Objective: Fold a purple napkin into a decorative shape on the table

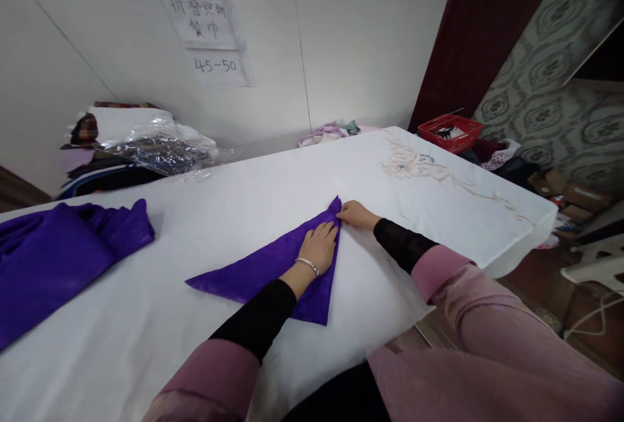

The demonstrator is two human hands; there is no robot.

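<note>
A purple cloth napkin (263, 264), folded into a rough triangle, lies on the white tablecloth in front of me. My left hand (319, 248), with a silver bracelet at its wrist, rests flat on the napkin with its fingers stretched towards the right edge. At that edge, near the top corner, my right hand (358, 214) pinches the fabric between thumb and fingers. A larger heap of purple cloth (53, 259) lies loosely folded at the left of the table.
The white tablecloth (195, 344) has embroidery at its far right. Clothes and clear plastic bags (160, 142) are piled by the wall at the back left. A red basket (451, 132) stands beyond the far right, with a white stool (595, 266) at the right.
</note>
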